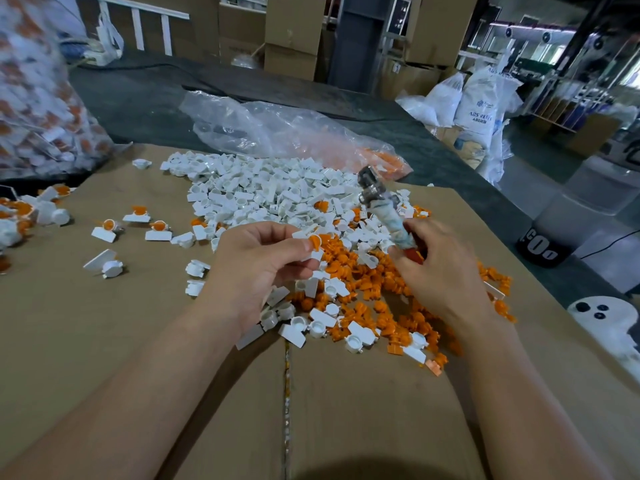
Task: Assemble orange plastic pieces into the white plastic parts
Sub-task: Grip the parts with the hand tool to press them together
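Note:
My left hand (256, 261) pinches a white plastic part with an orange piece (314, 244) seated in it, held above the heap. My right hand (440, 268) grips a small hammer-like tool (384, 209) by its cloth-wrapped handle, metal head pointing up and away. A pile of loose white parts (263, 192) spreads across the cardboard behind my hands. Orange pieces (374, 306) lie mixed with white ones under and in front of my hands.
The work surface is flat brown cardboard (138, 341). Several finished white-and-orange parts (135, 220) lie at the left. A clear plastic bag (277, 129) with orange pieces lies behind the pile. A large bag of parts (38, 91) stands far left. A white object (606, 317) sits at the right edge.

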`<state>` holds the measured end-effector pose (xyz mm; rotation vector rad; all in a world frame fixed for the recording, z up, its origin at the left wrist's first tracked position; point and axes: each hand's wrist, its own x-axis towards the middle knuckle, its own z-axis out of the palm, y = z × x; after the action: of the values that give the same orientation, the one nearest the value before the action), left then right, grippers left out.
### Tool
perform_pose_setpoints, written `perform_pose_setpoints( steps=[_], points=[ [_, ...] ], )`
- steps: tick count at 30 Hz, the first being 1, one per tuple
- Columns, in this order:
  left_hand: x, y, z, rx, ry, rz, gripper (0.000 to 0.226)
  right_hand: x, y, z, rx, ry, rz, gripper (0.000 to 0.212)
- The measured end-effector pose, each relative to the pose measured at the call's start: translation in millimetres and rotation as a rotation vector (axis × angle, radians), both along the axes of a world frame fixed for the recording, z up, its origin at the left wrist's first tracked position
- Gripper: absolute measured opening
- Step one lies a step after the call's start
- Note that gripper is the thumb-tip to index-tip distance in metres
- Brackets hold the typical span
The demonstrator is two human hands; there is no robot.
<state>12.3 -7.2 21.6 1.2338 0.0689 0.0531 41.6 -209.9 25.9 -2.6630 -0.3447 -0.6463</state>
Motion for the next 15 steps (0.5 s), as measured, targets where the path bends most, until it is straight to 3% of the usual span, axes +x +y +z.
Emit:
perform_pose_setpoints(
  steps=[5, 10, 15],
  points=[
    [1, 1, 1, -0.036, 0.037, 0.002, 0.015, -6, 11, 0, 0.061, 0.051, 0.089, 0.023],
    [2, -2, -1, -0.011, 0.133, -0.079, 0.011, -15, 29, 4, 0.362, 0.225, 0.227, 0.021],
    [1, -2, -2, 0.001, 0.181, -0.15, 0.011, -22, 40, 5, 0.508, 0.392, 0.335, 0.022]
  ],
)
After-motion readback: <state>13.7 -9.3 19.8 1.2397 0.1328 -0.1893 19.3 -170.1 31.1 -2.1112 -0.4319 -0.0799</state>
